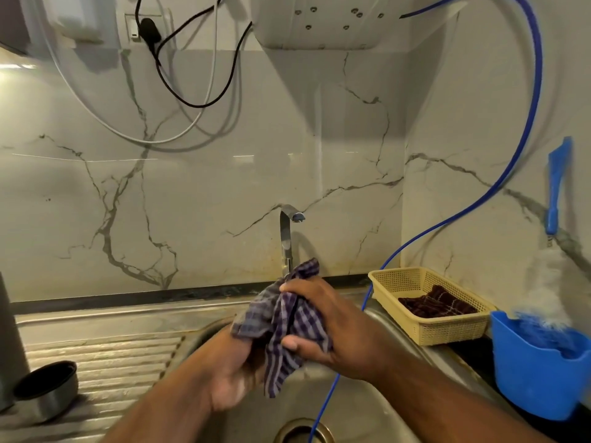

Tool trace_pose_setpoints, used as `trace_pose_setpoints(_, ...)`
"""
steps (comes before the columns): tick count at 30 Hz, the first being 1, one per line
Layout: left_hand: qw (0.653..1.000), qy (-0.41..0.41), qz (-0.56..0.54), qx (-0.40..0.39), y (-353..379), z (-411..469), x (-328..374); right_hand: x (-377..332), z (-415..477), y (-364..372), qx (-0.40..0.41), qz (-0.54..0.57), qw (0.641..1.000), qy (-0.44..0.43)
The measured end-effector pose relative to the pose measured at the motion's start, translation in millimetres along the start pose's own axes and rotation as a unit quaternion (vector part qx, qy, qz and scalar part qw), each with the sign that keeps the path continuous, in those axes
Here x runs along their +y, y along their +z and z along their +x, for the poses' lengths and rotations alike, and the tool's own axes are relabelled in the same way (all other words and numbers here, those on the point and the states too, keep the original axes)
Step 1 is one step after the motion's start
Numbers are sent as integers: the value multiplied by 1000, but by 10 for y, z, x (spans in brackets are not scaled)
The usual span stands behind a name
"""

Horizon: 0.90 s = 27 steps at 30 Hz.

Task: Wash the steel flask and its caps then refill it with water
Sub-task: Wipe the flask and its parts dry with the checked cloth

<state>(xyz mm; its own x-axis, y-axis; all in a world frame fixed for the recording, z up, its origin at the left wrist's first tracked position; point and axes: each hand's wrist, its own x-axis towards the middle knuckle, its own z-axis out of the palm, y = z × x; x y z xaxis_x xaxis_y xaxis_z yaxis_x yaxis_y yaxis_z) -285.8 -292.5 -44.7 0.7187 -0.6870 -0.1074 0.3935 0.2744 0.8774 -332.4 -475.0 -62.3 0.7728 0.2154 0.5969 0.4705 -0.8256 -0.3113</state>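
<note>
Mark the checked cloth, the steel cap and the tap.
checked cloth (pixel 281 318), head view, bunched fabric at its middle.
steel cap (pixel 46 382), head view, dark inside of its opening.
tap (pixel 285 241), head view, upright stem below the spout.

place: home kitchen | evidence: steel sink (pixel 399 318), tap (pixel 285 238), marble-look backsplash (pixel 192 203), dish basket (pixel 447 330)
</note>
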Motion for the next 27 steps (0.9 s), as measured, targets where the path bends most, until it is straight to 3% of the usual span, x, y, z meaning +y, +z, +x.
trace_pose_setpoints(3, 994, 102, 36, 6, 35, 15, -12, -93, 12, 71, 95, 96, 990, 33)
trace_pose_setpoints(5, 969, 202, 142, 18, 54, 15, -29, -141, 18, 117, 147, 144, 976, 69)
trace_pose_setpoints(8, 844, 325, 419, 81, -81, 113, -12, -187, 38, 150, 124, 211, 953, 179)
trace_pose_setpoints(10, 780, 333, 523, 83, -160, 136, -10, -183, 72, 127, 57, 354, 880, 311)
trace_pose_setpoints(11, 772, 316, 547, 70, -170, 145, -25, -165, 83, 106, 24, 407, 837, 365)
trace_pose_setpoints(13, 783, 295, 542, 74, -193, 201, -77, -123, 104, 85, 7, 419, 818, 394)
trace_pose_setpoints(16, 855, 271, 429, 105, -184, 279, -164, -114, 111, 120, 76, 304, 893, 321)
trace_pose_setpoints(19, 975, 173, 97, 98, -120, 260, -200, -55, 79, 132, 73, 142, 975, 156)
trace_pose_setpoints(20, 990, 121, 20, 70, -109, 217, -197, -7, 63, 126, 60, 101, 988, 100)
trace_pose_setpoints(22, 996, 86, -35, 13, -111, 182, -192, 79, 38, 98, 45, 64, 996, 39)
trace_pose_setpoints(24, 990, 131, 41, 3, -120, 213, -171, 53, 26, 115, 69, 109, 991, 42)
trace_pose_setpoints(25, 971, 195, 137, 10, -126, 222, -155, -3, 29, 138, 93, 152, 982, 66)
trace_pose_setpoints(27, 875, 303, 374, 57, -207, 275, -149, -60, 55, 204, 116, 267, 942, 167)
